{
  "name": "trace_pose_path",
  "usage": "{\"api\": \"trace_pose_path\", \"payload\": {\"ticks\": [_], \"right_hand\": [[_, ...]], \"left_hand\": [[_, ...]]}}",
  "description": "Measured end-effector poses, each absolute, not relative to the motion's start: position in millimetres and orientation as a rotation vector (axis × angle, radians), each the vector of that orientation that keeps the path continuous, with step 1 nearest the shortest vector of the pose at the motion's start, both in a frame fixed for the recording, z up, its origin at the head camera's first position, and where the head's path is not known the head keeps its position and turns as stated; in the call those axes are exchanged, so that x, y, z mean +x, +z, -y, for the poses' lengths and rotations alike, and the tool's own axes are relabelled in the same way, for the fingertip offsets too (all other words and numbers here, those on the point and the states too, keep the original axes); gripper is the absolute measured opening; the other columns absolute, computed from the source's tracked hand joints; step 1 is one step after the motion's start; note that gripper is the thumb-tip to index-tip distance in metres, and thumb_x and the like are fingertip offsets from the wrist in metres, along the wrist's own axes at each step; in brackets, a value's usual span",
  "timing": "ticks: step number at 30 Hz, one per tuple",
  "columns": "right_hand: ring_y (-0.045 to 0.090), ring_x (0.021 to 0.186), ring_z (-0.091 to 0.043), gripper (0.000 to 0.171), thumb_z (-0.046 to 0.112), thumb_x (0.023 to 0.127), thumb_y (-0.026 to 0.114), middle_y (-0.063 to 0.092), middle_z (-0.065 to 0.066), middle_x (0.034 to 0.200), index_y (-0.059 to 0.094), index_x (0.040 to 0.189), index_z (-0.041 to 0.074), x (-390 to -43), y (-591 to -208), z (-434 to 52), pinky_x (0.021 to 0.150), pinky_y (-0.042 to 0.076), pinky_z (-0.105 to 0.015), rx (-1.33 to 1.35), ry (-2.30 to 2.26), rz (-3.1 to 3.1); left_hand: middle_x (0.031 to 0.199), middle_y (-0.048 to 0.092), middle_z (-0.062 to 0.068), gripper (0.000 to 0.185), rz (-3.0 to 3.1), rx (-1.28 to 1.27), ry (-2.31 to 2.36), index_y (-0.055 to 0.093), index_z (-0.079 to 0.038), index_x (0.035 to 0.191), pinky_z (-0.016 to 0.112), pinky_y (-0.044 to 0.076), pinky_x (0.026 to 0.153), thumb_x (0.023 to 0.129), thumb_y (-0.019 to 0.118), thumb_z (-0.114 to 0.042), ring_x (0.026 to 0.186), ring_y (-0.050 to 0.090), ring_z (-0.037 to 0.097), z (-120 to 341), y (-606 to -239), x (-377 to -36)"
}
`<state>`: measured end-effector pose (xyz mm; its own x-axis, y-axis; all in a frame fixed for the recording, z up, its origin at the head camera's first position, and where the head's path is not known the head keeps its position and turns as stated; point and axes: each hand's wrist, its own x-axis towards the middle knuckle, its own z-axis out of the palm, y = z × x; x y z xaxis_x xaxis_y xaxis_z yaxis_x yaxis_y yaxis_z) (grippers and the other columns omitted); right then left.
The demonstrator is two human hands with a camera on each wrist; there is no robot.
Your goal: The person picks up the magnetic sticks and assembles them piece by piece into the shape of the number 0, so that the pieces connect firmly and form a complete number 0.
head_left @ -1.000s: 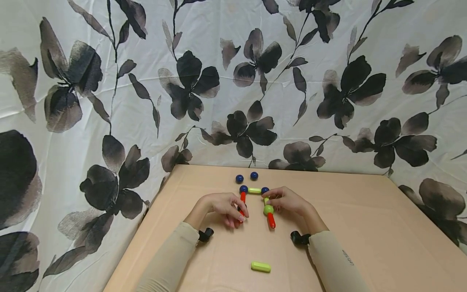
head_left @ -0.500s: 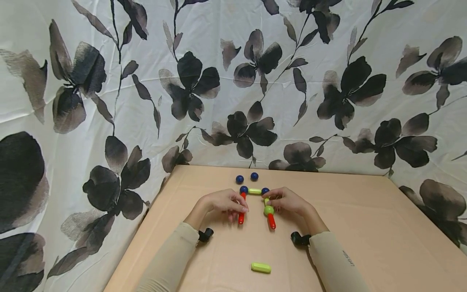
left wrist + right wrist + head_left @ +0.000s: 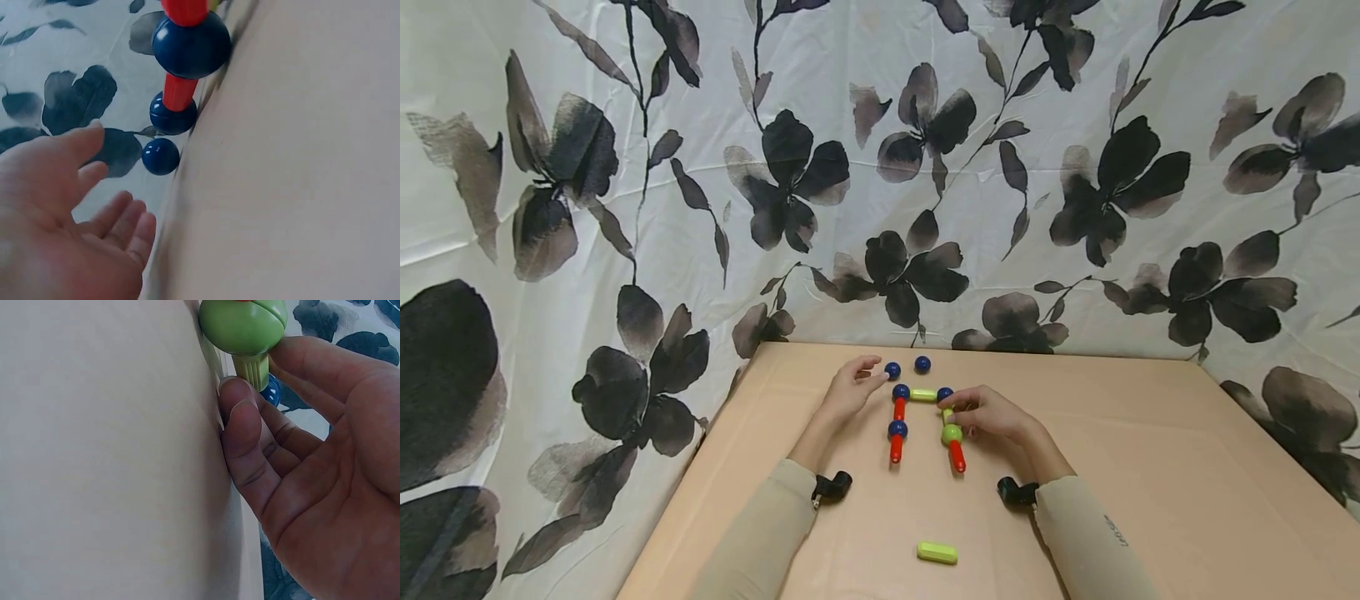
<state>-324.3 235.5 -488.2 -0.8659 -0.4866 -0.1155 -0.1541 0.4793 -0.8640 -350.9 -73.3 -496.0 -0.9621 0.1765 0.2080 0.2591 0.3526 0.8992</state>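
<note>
L hand reaching at loose blue ball, R hand pinching green rod on the frame.

I saw the L hand (image 3: 850,385) w/ fingers relaxed, gripping nothing, tips just beside the loose blue ball (image 3: 892,369) near the far edge of the table (image 3: 1150,467); a 2nd blue ball (image 3: 922,363) lay right of it. The R hand (image 3: 992,412) pinched the short green rod (image 3: 253,370) above the green ball (image 3: 952,432), right leg of the stick frame. Left leg: red rod (image 3: 899,408), blue ball (image 3: 897,429), red rod (image 3: 896,448). A spare green rod (image 3: 937,552) lay nearer me, well apart.
</note>
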Motion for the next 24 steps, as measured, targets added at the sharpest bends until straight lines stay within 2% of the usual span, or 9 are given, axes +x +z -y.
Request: {"api": "trace_pose_path", "payload": {"ticks": [6, 12, 15, 19, 24], "right_hand": [[0.056, 0.076, -0.023, 0.031, 0.018, 0.1, 0.071, 0.062, -0.009, 0.099, 0.073, 0.129, 0.008, -324.2, -487.7, -235.6, 0.066, 0.05, -0.026, -0.548, -1.332, -2.394], [0.057, 0.078, -0.024, 0.031, 0.016, 0.1, 0.071, 0.062, -0.009, 0.099, 0.072, 0.13, 0.008, -324.0, -489.4, -234.6, 0.066, 0.05, -0.026, -0.536, -1.337, -2.381], [0.057, 0.079, -0.024, 0.032, 0.017, 0.1, 0.071, 0.062, -0.01, 0.099, 0.072, 0.13, 0.008, -324.7, -490.3, -235.1, 0.067, 0.05, -0.026, -0.522, -1.341, -2.381], [0.057, 0.08, -0.024, 0.031, 0.017, 0.099, 0.071, 0.062, -0.011, 0.101, 0.073, 0.129, 0.008, -325.5, -490.0, -235.6, 0.067, 0.05, -0.026, -0.515, -1.35, -2.387], [0.057, 0.08, -0.024, 0.032, 0.017, 0.099, 0.071, 0.063, -0.01, 0.102, 0.072, 0.129, 0.008, -325.5, -488.8, -235.5, 0.068, 0.051, -0.027, -0.531, -1.348, -2.387]], "left_hand": [[0.159, 0.047, 0.013, 0.055, 2.494, -0.41, -1.789, 0.051, -0.011, 0.153, 0.053, 0.037, 0.12, 0.103, 0.067, -0.028, 0.147, 0.044, 0.039, 70.1, -510.0, -358.8], [0.161, 0.046, 0.016, 0.05, 2.401, -0.414, -1.833, 0.053, -0.006, 0.151, 0.054, 0.034, 0.122, 0.103, 0.065, -0.012, 0.151, 0.038, 0.041, 58.0, -513.2, -366.3], [0.165, 0.038, 0.019, 0.049, 2.389, -0.441, -1.834, 0.052, -0.005, 0.151, 0.053, 0.031, 0.123, 0.103, 0.063, -0.008, 0.153, 0.034, 0.042, 52.0, -513.4, -369.5], [0.17, 0.027, 0.019, 0.049, 2.475, -0.508, -1.766, 0.051, -0.007, 0.153, 0.052, 0.027, 0.126, 0.105, 0.061, -0.013, 0.157, 0.027, 0.04, 46.1, -509.7, -373.5], [0.169, 0.03, 0.019, 0.046, 2.637, -0.531, -1.623, 0.053, -0.009, 0.153, 0.051, 0.024, 0.127, 0.108, 0.057, -0.019, 0.158, 0.027, 0.038, 42.5, -505.9, -377.0]]}}
